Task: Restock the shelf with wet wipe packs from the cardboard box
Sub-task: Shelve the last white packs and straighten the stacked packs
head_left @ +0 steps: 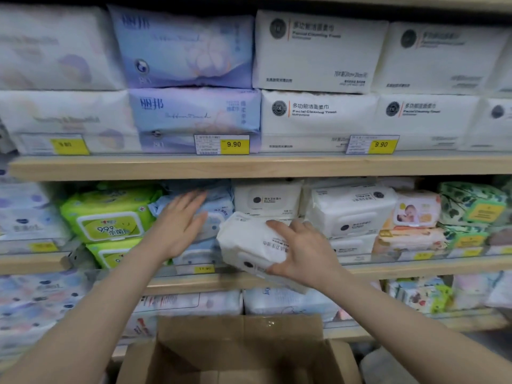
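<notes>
Right hand (300, 249) grips white wet wipe pack (250, 243) tilted at middle shelf (415, 266) front, left hand (180, 225) flat-fingered pressing blue packs (214, 214) aside, likely to open a slot; cardboard box (238, 353) below

Shelf slot (257, 217) hemmed by neighbouring packs (349, 209)

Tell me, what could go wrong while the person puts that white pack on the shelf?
The white pack is tilted at the shelf edge, held only by the right hand, so it might slip into the cardboard box. The left hand presses the blue packs, which could slide or topple.
</notes>
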A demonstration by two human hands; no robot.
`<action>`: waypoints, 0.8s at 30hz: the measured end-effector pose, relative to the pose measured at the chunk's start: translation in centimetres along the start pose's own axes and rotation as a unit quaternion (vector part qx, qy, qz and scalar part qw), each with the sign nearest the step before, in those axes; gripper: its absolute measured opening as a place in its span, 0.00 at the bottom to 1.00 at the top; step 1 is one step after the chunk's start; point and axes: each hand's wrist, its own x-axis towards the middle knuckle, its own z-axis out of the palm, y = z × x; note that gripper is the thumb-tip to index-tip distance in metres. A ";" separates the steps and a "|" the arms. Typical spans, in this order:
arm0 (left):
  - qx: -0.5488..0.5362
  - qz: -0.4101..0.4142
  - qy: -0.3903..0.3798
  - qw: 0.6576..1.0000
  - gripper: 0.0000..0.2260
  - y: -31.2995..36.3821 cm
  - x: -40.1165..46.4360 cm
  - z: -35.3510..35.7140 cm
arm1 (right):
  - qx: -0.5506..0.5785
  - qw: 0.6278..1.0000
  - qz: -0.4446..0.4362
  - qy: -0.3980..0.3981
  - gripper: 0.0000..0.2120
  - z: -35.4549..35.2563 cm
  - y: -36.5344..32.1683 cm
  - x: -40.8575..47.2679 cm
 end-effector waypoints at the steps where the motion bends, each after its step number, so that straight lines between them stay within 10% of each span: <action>1: 0.050 -0.005 -0.021 0.999 0.35 -0.6 0.2 0.6 | -0.001 1.000 0.023 0.005 0.42 -0.4 0.2 0.4; 24: 0.130 -0.001 0.002 0.992 0.32 -2.1 -0.2 3.3 | -0.051 0.990 -0.042 -0.128 0.40 0.4 4.8 10.2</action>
